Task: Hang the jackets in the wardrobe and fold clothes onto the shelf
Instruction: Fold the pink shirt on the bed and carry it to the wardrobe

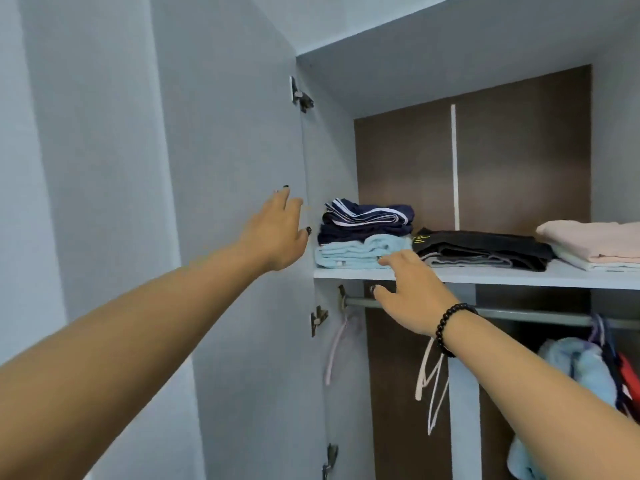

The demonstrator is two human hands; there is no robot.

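Note:
The wardrobe shelf [485,276] carries three folded stacks. At its left end lies a navy striped garment [367,216] on top of a light blue one [353,254]. A black folded piece [481,249] sits in the middle and pale pink clothes [595,242] on the right. My left hand [278,233] is raised with straight fingers just left of the navy stack, in front of the wardrobe's side wall. My right hand [412,292], fingers spread, reaches over the shelf edge by the light blue garment and holds nothing.
The left wardrobe door [225,168] stands open on metal hinges [301,97]. Under the shelf runs a hanging rail [526,315] with empty hangers [429,382] and, at right, a light blue jacket [581,368] beside darker and red garments.

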